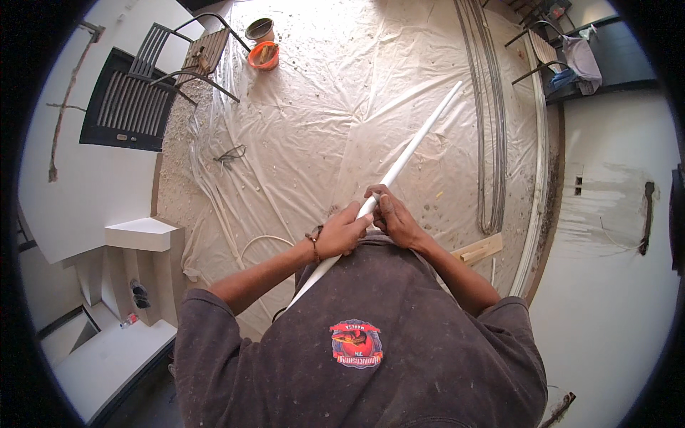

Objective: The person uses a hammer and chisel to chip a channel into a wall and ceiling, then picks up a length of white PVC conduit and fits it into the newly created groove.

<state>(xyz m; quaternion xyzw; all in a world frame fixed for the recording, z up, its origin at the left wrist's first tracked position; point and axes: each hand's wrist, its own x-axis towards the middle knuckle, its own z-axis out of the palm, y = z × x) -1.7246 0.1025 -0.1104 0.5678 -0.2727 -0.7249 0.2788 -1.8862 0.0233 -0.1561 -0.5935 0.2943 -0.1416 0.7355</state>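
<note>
A long white plastic pipe [410, 151] slants across the front of my body, its far end up and to the right, its near end passing down left beside my dark shirt. My left hand [343, 232] is wrapped round the pipe near my waist, a bracelet on its wrist. Just above it, my right hand [394, 217] grips the same pipe with bent fingers. The two hands are close together. Whether a small item sits between the right fingers cannot be made out.
Crumpled plastic sheeting [321, 135] with debris covers the floor. Long grey rods [487, 143] lie at right, near a wooden board [479, 250]. An orange bucket [263, 57], a dark bucket [260, 30] and a slatted chair [203, 57] stand far left. A wire bundle [230, 155] lies left.
</note>
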